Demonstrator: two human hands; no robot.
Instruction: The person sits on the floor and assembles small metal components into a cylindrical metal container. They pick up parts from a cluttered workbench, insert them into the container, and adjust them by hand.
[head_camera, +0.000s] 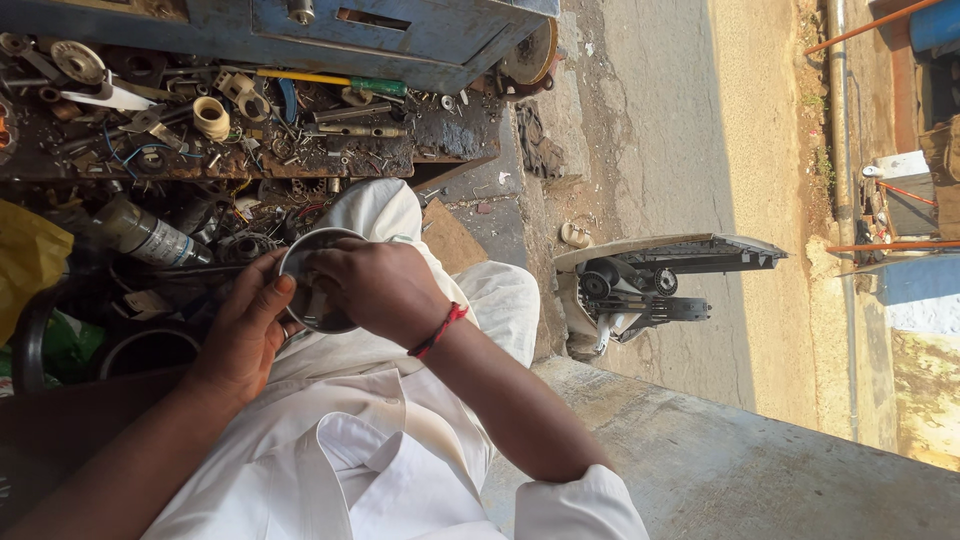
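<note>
At frame centre, the left hand (245, 335) grips a round metal bowl (312, 282); the right hand (380, 290) reaches inside, fingers curled, perhaps pinching something unseen.

Cluttered workbench (440, 135), yellow-green screwdriver (330, 82)

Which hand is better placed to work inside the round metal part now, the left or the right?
The right hand: its fingers already reach into the round metal part. The left hand grips the rim from the side and steadies it.
</note>
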